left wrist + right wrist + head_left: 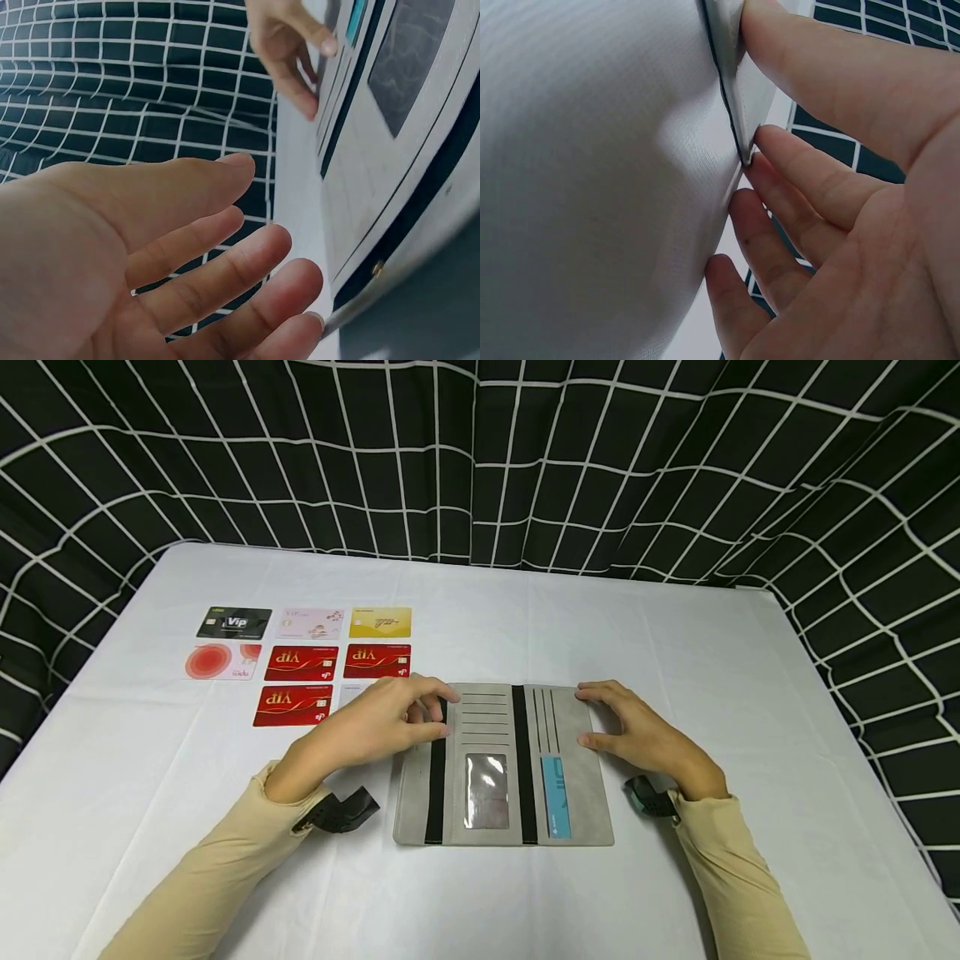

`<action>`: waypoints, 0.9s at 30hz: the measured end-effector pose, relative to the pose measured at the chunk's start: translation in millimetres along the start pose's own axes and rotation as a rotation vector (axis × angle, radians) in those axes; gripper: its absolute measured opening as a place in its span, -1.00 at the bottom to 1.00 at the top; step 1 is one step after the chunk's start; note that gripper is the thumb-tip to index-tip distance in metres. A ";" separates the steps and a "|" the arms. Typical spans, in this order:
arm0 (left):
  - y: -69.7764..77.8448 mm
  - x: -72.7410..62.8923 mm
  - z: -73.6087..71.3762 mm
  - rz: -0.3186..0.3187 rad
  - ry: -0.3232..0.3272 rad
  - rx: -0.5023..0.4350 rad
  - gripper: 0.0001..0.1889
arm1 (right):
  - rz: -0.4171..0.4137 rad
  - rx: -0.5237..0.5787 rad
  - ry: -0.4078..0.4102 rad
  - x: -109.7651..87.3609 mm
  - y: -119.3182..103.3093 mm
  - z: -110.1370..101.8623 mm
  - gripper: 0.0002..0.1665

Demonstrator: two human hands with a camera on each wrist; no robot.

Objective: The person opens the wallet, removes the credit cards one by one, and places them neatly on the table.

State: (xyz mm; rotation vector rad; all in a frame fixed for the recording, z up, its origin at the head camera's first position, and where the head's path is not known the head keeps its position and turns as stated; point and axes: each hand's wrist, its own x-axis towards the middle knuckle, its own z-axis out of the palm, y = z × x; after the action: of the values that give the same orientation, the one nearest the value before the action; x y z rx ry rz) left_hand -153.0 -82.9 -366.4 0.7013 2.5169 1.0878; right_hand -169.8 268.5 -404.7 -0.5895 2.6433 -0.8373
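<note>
A grey wallet [588, 802] lies unfolded on the white table, with two black bands, card slots and a clear window pocket [486, 792]. In one right-side slot sits a blue card [556, 797]. My left hand [367, 722] hovers over the wallet's upper left part; its fingers [225, 274] are loosely bent with nothing between them. At the opposite edge, my right hand [648, 735] touches the wallet's upper right side. The right wrist view shows the right thumb [817, 56] against the wallet edge [731, 82] and the fingertips beside it.
Left of the wallet lie a black card [234, 622], a pink card [310, 623], a gold card [380, 622], a white card with a red circle [221, 661] and three red cards [292, 705]. A pale card [349, 693] is partly hidden by the left hand. Black gridded cloth [480, 460] hangs behind.
</note>
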 end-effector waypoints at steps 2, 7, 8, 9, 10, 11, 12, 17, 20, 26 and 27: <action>1.9 2.3 4.5 0.015 -0.008 0.006 -0.61 | -0.001 0.000 0.003 0.3 0.7 0.4 -0.26; 6.9 7.4 15.3 0.035 -0.034 0.030 -0.62 | -0.007 0.000 0.009 0.6 1.5 1.0 -0.26; 7.9 7.9 17.1 0.033 -0.042 0.034 -0.62 | -0.007 0.000 0.008 0.5 1.4 0.9 -0.26; 9.4 8.3 18.8 0.028 -0.050 0.037 -0.61 | -0.007 0.002 0.006 0.3 1.0 0.7 -0.26; 10.3 8.9 20.7 0.027 -0.057 0.040 -0.61 | -0.007 0.004 0.004 0.1 0.7 0.4 -0.26; 11.2 9.5 22.3 0.027 -0.064 0.040 -0.61 | -0.007 0.005 0.002 -0.1 0.3 0.2 -0.26; 12.0 10.1 24.1 0.025 -0.070 0.039 -0.60 | -0.005 0.005 0.000 -0.3 0.2 0.0 -0.26; 16.1 14.8 32.4 0.058 -0.077 0.049 -0.59 | -0.001 0.004 -0.001 -0.2 0.5 -0.1 -0.25; 19.9 19.3 37.5 0.081 -0.079 0.063 -0.59 | 0.001 0.002 0.002 -0.1 1.8 0.5 -0.25; 26.8 27.3 46.6 0.104 -0.092 0.061 -0.61 | -0.002 0.005 0.005 0.4 1.9 1.0 -0.25; 27.8 28.2 47.8 0.107 -0.096 0.059 -0.61 | -0.002 0.007 0.006 0.7 1.8 1.0 -0.25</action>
State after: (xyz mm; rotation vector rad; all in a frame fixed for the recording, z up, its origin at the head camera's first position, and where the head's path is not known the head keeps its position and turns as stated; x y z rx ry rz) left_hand -145.8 -22.8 -379.9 0.8923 2.4632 0.9929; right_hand -170.5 269.1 -406.6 -0.5889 2.6443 -0.8491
